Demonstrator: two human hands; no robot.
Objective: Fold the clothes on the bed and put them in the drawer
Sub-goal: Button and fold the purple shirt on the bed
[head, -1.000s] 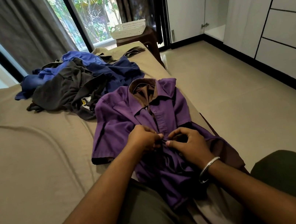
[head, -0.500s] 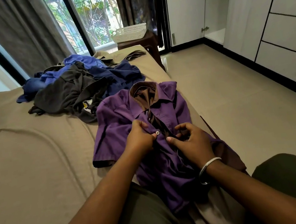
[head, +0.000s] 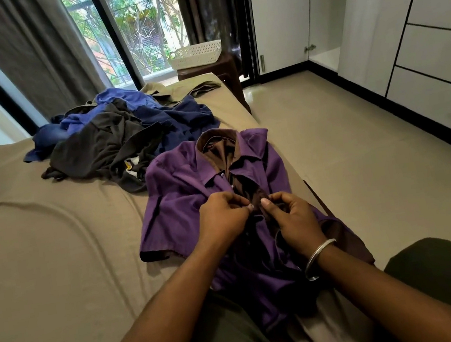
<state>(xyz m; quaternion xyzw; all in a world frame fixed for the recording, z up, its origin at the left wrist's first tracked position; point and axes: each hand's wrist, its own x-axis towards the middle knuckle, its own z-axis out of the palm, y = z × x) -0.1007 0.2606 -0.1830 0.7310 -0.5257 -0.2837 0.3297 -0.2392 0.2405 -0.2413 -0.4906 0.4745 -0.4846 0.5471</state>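
Note:
A purple short-sleeved shirt [head: 180, 190] with a brown lining lies face up near the right edge of the bed [head: 40, 259], collar away from me. My left hand [head: 222, 215] pinches the left front edge of the shirt at its button strip. My right hand [head: 294, 220], a metal bangle on its wrist, pinches the right front edge just beside it. The shirt front is open above my hands. A pile of unfolded clothes [head: 112, 135], blue, navy and dark grey, lies further up the bed. White drawers [head: 442, 95] with black handles stand at the right.
A white perforated basket [head: 195, 55] sits on a brown stool [head: 214, 69] beyond the bed's far corner. A wardrobe door [head: 316, 8] stands open at the back right. Tiled floor [head: 350, 165] runs between bed and drawers. My knees, in olive trousers, are at the bottom.
Both hands have moved up the shirt front toward the collar, still pinching the two front edges. The shirt front is open wider above them, showing more brown lining.

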